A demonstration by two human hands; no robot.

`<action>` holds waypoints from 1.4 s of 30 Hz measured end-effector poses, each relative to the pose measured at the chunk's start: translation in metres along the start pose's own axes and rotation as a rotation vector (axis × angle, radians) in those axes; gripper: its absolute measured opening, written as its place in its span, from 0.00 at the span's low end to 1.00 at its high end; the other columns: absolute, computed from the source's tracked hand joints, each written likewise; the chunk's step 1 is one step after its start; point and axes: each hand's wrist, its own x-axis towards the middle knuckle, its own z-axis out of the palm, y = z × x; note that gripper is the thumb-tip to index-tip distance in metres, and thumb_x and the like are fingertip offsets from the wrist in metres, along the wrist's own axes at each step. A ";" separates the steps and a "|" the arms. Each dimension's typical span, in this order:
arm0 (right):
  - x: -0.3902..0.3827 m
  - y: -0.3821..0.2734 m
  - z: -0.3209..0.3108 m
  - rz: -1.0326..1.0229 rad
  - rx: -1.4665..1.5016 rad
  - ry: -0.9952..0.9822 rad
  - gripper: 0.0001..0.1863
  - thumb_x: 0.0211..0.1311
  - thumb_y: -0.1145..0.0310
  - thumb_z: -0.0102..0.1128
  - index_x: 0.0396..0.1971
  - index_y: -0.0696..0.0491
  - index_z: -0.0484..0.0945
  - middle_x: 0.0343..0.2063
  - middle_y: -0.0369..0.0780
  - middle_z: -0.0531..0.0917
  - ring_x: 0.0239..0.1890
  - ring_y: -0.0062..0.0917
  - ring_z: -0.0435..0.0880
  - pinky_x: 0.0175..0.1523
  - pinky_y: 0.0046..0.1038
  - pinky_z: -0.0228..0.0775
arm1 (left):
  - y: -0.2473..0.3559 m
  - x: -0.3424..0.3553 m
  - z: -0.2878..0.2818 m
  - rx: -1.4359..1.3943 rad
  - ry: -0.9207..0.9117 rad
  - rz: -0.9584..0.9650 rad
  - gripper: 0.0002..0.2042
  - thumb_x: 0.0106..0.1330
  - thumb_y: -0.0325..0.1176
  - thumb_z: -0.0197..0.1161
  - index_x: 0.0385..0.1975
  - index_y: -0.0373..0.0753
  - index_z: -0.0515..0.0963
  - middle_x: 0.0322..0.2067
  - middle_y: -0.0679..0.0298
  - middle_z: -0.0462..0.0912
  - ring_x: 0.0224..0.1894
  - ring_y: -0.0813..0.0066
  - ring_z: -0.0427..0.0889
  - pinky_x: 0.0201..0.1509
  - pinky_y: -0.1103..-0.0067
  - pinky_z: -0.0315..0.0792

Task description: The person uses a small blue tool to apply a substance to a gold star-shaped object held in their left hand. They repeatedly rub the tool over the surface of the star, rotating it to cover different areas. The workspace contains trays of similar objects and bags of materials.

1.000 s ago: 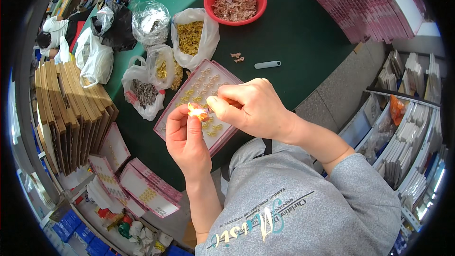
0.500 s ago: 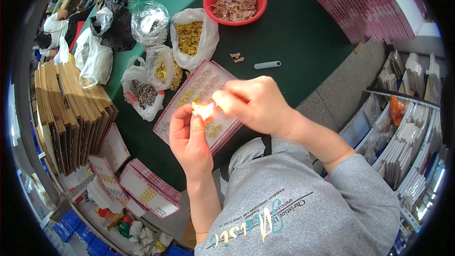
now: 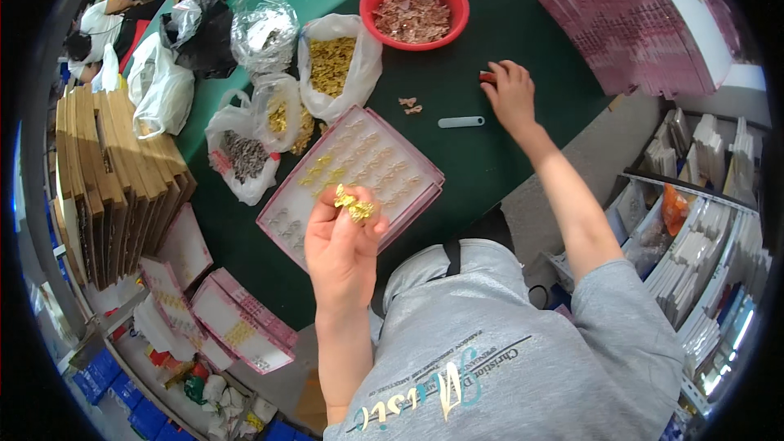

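Observation:
My left hand [image 3: 343,257] is closed, pinching a shiny gold ornament [image 3: 354,206] with a butterfly-like outline between thumb and fingers. It is held up over the near edge of a pink-edged white card [image 3: 408,214], which bears rows of small gold, pinkish and silvery ornaments. Farther right, my right hand [image 3: 513,102] reaches over the dark green tabletop. Its thumb and fingertips are on a small red object [image 3: 487,77], partly covered, whose kind I cannot make out. A pale flat strip with a hole [image 3: 461,122] lies left of that wrist.
A red bowl [image 3: 457,26] of pinkish metallic pieces stands at the back. Plastic bags [image 3: 371,61] of gold and grey pieces are left of it. Brown boards [image 3: 122,180] stack at left, pink-edged cards [image 3: 604,24] at back right. Small pinkish pieces [image 3: 410,104] lie mid-table.
My right hand has left the ornament and moved far right across the table, to the red object there. The bright flame-like glow at my left hand is gone; the gold ornament now shows.

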 end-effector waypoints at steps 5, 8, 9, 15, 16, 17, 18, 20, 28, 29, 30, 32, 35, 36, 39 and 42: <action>-0.023 -0.039 -0.030 -0.376 0.422 -0.229 0.17 0.45 0.70 0.62 0.38 0.52 0.72 0.37 0.40 0.72 0.43 0.34 0.71 0.46 0.31 0.65 | 0.001 -0.001 -0.005 -0.036 -0.077 -0.008 0.08 0.62 0.24 0.52 0.40 0.39 0.69 0.34 0.62 0.71 0.30 0.79 0.68 0.34 0.80 0.67; -0.043 -0.029 -0.006 -0.376 0.318 -0.312 0.13 0.47 0.72 0.60 0.35 0.53 0.71 0.36 0.39 0.72 0.43 0.33 0.71 0.46 0.33 0.65 | 0.003 0.000 -0.001 -0.036 -0.108 0.011 0.08 0.61 0.24 0.52 0.40 0.39 0.68 0.34 0.62 0.71 0.29 0.79 0.68 0.33 0.80 0.67; -0.041 -0.032 -0.008 -0.339 0.316 -0.300 0.09 0.51 0.73 0.56 0.34 0.54 0.71 0.34 0.39 0.73 0.40 0.34 0.72 0.43 0.34 0.66 | 0.004 -0.002 -0.001 -0.036 -0.115 0.029 0.09 0.61 0.23 0.52 0.40 0.39 0.68 0.34 0.62 0.71 0.29 0.79 0.67 0.33 0.80 0.67; -0.024 -0.085 -0.051 0.301 0.924 -0.475 0.10 0.62 0.71 0.45 0.43 0.58 0.66 0.25 0.40 0.76 0.26 0.27 0.75 0.34 0.26 0.67 | 0.007 -0.005 -0.007 -0.056 -0.118 0.093 0.09 0.60 0.21 0.50 0.40 0.39 0.66 0.33 0.62 0.70 0.28 0.78 0.68 0.32 0.79 0.67; -0.018 -0.099 -0.073 0.333 1.005 -0.516 0.12 0.63 0.71 0.43 0.45 0.58 0.66 0.24 0.39 0.76 0.26 0.24 0.75 0.33 0.25 0.67 | 0.008 -0.005 -0.008 -0.059 -0.120 0.097 0.09 0.60 0.21 0.50 0.39 0.39 0.66 0.33 0.62 0.70 0.28 0.78 0.68 0.32 0.79 0.67; -0.013 -0.114 -0.095 0.359 1.103 -0.560 0.14 0.64 0.71 0.42 0.47 0.58 0.65 0.24 0.39 0.76 0.27 0.22 0.76 0.33 0.25 0.67 | 0.009 -0.005 -0.008 -0.063 -0.123 0.101 0.09 0.60 0.20 0.50 0.39 0.38 0.66 0.33 0.62 0.70 0.28 0.78 0.68 0.32 0.79 0.67; -0.010 -0.128 -0.118 0.386 1.201 -0.603 0.15 0.64 0.70 0.41 0.49 0.59 0.65 0.24 0.38 0.77 0.28 0.20 0.77 0.33 0.24 0.68 | 0.009 -0.005 -0.008 -0.069 -0.128 0.103 0.09 0.60 0.20 0.49 0.38 0.38 0.66 0.33 0.62 0.70 0.29 0.78 0.68 0.33 0.79 0.67; -0.005 -0.148 -0.155 0.193 1.209 -0.564 0.15 0.63 0.72 0.45 0.49 0.60 0.67 0.29 0.40 0.78 0.28 0.21 0.78 0.33 0.22 0.69 | 0.011 -0.005 -0.007 -0.038 -0.110 0.141 0.08 0.59 0.18 0.48 0.37 0.37 0.66 0.33 0.61 0.70 0.29 0.77 0.69 0.32 0.79 0.68; 0.000 -0.182 -0.201 -0.520 0.941 0.010 0.20 0.42 0.78 0.65 0.40 0.56 0.74 0.16 0.35 0.74 0.15 0.20 0.74 0.17 0.20 0.65 | 0.015 -0.008 0.003 0.178 -0.032 0.321 0.05 0.58 0.20 0.49 0.32 0.37 0.65 0.31 0.61 0.68 0.28 0.77 0.67 0.32 0.82 0.66; -0.001 -0.183 -0.201 -0.555 0.915 0.021 0.18 0.40 0.77 0.64 0.37 0.55 0.76 0.16 0.33 0.73 0.15 0.17 0.73 0.16 0.18 0.63 | 0.014 -0.008 0.000 0.172 -0.039 0.334 0.06 0.57 0.18 0.49 0.32 0.36 0.64 0.31 0.60 0.69 0.28 0.77 0.69 0.32 0.81 0.69; -0.002 -0.184 -0.202 -0.576 0.900 0.034 0.18 0.40 0.76 0.63 0.37 0.54 0.76 0.16 0.33 0.72 0.15 0.17 0.73 0.16 0.17 0.63 | 0.013 -0.009 -0.001 0.166 -0.049 0.345 0.07 0.57 0.16 0.48 0.33 0.35 0.64 0.32 0.59 0.70 0.29 0.76 0.71 0.33 0.80 0.71; -0.004 -0.185 -0.201 -0.619 0.871 0.058 0.18 0.38 0.74 0.62 0.36 0.53 0.77 0.16 0.32 0.71 0.15 0.16 0.73 0.16 0.17 0.62 | 0.013 -0.009 -0.003 0.187 -0.050 0.358 0.07 0.57 0.17 0.49 0.33 0.35 0.64 0.32 0.59 0.70 0.29 0.76 0.71 0.33 0.81 0.71; -0.005 -0.187 -0.202 -0.641 0.825 0.057 0.18 0.37 0.73 0.61 0.36 0.50 0.78 0.17 0.31 0.70 0.15 0.15 0.72 0.16 0.16 0.62 | 0.012 -0.009 -0.003 0.199 -0.039 0.381 0.06 0.57 0.19 0.50 0.33 0.35 0.64 0.32 0.59 0.70 0.30 0.76 0.72 0.33 0.82 0.71; -0.006 -0.187 -0.202 -0.645 0.818 0.061 0.18 0.37 0.73 0.61 0.36 0.50 0.78 0.17 0.31 0.70 0.15 0.15 0.71 0.15 0.15 0.61 | 0.012 -0.009 -0.003 0.201 -0.034 0.390 0.06 0.57 0.19 0.51 0.33 0.35 0.64 0.32 0.59 0.70 0.30 0.76 0.72 0.33 0.83 0.71; -0.005 -0.186 -0.205 -0.645 0.784 0.015 0.18 0.36 0.73 0.61 0.34 0.50 0.79 0.17 0.31 0.70 0.15 0.15 0.71 0.15 0.15 0.62 | 0.012 -0.009 -0.005 0.206 -0.057 0.399 0.06 0.58 0.20 0.51 0.33 0.35 0.64 0.32 0.59 0.70 0.31 0.76 0.73 0.32 0.83 0.72; -0.005 -0.185 -0.204 -0.637 0.783 0.015 0.17 0.36 0.73 0.62 0.34 0.50 0.79 0.17 0.31 0.70 0.15 0.15 0.71 0.15 0.15 0.62 | 0.012 -0.009 -0.004 0.213 -0.052 0.399 0.06 0.58 0.21 0.52 0.33 0.35 0.64 0.32 0.59 0.70 0.31 0.75 0.73 0.32 0.83 0.73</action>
